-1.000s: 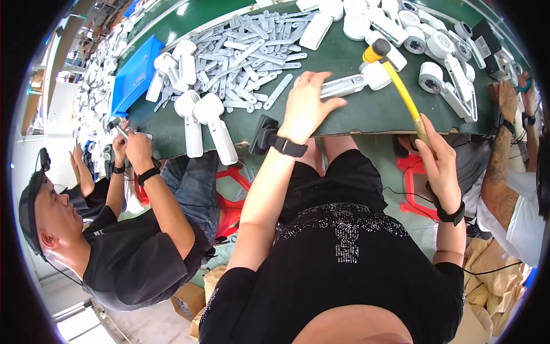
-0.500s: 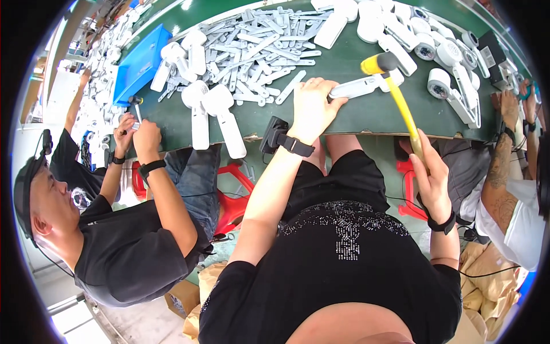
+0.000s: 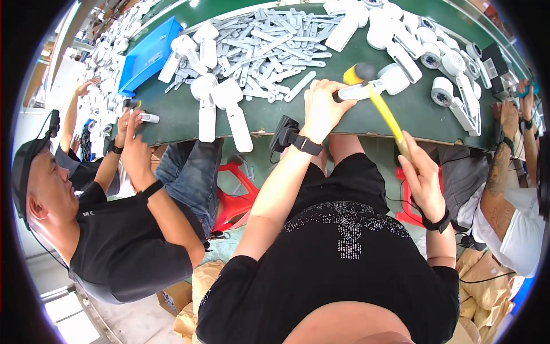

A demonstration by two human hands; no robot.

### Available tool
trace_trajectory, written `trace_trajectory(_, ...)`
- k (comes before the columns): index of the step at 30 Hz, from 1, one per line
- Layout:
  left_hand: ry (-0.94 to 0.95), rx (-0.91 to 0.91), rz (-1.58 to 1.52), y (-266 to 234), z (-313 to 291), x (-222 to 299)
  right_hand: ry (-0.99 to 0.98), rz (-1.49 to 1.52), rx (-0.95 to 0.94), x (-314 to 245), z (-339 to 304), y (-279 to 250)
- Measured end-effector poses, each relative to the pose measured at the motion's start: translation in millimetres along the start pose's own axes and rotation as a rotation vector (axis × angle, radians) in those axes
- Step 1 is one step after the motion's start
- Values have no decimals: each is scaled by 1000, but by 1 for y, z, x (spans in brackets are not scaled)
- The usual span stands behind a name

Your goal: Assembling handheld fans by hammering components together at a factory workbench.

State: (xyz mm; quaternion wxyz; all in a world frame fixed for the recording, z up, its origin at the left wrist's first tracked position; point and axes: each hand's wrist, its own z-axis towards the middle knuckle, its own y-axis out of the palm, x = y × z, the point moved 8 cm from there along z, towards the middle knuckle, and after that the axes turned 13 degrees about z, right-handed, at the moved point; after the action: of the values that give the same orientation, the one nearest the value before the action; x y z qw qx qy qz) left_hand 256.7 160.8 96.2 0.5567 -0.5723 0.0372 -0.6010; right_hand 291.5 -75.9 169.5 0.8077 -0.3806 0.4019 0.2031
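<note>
My left hand (image 3: 326, 110) is closed around the handle end of a white handheld fan (image 3: 395, 79), which lies along the green table with its round head pointing right. In my right hand (image 3: 424, 175) is a mallet (image 3: 385, 112) with a yellow handle and a yellow-and-black head. The mallet's head is over the fan's handle and hides part of it; whether the two touch I cannot tell. To the left of my left hand lies a loose grey flat strip (image 3: 300, 86).
A heap of grey strips (image 3: 269, 49) covers the table's far middle. White fans lie left (image 3: 236, 117) and right (image 3: 455, 106), near a blue bin (image 3: 150, 56). A co-worker (image 3: 114, 223) sits at left, another person's tattooed arm (image 3: 497, 178) at right. Red stools (image 3: 236, 192) stand below.
My right hand has brought the mallet's head left and nearer, over the fan's handle. My left hand keeps its hold. The co-worker at left has raised a finger and lowered their small hammer.
</note>
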Motion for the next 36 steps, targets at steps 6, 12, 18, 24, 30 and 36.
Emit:
trace_trajectory(6,79,96,96,-6,2,7,81,-5,-26,6,-5,3)
trace_trajectory(12,95,83,153,-9,4,7,128,-50,-57,22,-9,0)
trace_trajectory(18,105,-30,375,-4,4,22,299,-11,-15,37,-19,-18)
trace_trajectory(24,146,25,657,11,21,33,254,8,-31,52,-15,-7)
trace_trajectory(30,411,-6,159,15,21,52,464,419,292,58,-19,-24)
trace_trajectory(36,357,204,334,-87,40,46,362,382,384,80,-23,-37)
